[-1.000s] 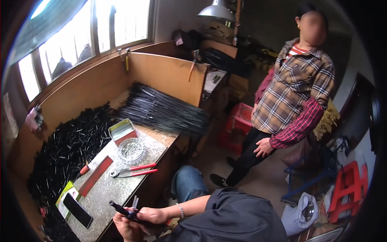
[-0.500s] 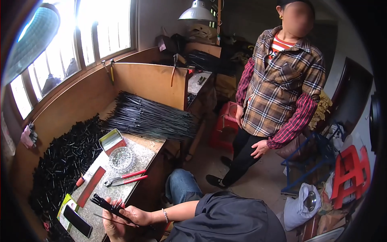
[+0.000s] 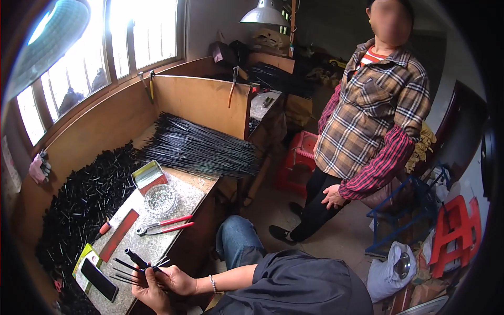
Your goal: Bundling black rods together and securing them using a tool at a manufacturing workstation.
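My left hand (image 3: 151, 295) is closed round several thin black rods (image 3: 124, 278), which fan out past its fingers to the left. Against it, my right hand (image 3: 178, 281) is closed on a black tube (image 3: 135, 256) that slants up toward the bench; the fingers partly hide its lower end. Both hands meet just off the bench's near edge. Closest to them on the bench lies a dark phone (image 3: 99, 280), beside a green-and-white packet (image 3: 89, 254). Farther along are a red flat strip (image 3: 119, 234) and red-handled pliers (image 3: 167, 226).
Short black tubes (image 3: 86, 202) are heaped at the left, and long black rods (image 3: 202, 144) lie stacked against the wooden partition (image 3: 202, 100). A glass bowl (image 3: 160, 200) stands by an open tin (image 3: 148, 175). A person (image 3: 370, 121) in a checked shirt stands at the right, near a red stool (image 3: 302, 165).
The thin rods now spread apart to the left of my hands, where fewer showed before. My left hand's fingers have closed in toward the right hand. The standing person has shifted slightly.
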`<state>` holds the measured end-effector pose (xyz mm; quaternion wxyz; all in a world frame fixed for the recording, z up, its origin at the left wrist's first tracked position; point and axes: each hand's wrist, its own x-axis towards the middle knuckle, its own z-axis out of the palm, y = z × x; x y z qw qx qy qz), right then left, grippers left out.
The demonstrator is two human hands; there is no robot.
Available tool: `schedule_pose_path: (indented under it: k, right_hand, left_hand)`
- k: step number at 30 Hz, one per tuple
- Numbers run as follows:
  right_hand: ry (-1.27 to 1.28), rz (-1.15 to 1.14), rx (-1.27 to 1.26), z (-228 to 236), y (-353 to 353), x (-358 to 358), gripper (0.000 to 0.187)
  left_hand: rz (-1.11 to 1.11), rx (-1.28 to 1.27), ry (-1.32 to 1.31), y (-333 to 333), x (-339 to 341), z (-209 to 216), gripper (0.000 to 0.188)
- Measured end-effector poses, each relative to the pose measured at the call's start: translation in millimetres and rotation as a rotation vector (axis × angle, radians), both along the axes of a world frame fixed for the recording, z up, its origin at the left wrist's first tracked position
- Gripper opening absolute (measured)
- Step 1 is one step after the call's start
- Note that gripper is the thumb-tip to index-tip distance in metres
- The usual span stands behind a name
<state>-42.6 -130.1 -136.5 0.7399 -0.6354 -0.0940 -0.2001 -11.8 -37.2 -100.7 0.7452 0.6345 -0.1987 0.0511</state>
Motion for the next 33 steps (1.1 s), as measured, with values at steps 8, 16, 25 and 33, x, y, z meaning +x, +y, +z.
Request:
schedule_pose_path:
  k: [8, 16, 25, 33]
  right_hand:
    - [0.02, 0.139, 0.469, -5.3, 2.2, 1.6, 0.014]
    - [0.089, 0.241, 0.43, -4.4, -7.1, -1.0, 0.011]
    - [0.202, 0.415, 0.495, -2.6, -19.0, 14.5, 0.011]
    - [0.168, 0.313, 0.44, 0.8, -10.4, 11.3, 0.007]
  left_hand:
    - [-0.044, -0.219, 0.091, 11.2, 11.7, -18.6, 0.03]
    - [-0.071, -0.26, 0.112, 12.8, 9.5, -19.9, 0.031]
    - [-0.17, -0.296, 0.113, 13.5, 11.3, -20.5, 0.037]
    - [-0.083, -0.187, 0.061, 12.3, 9.6, -16.9, 0.033]
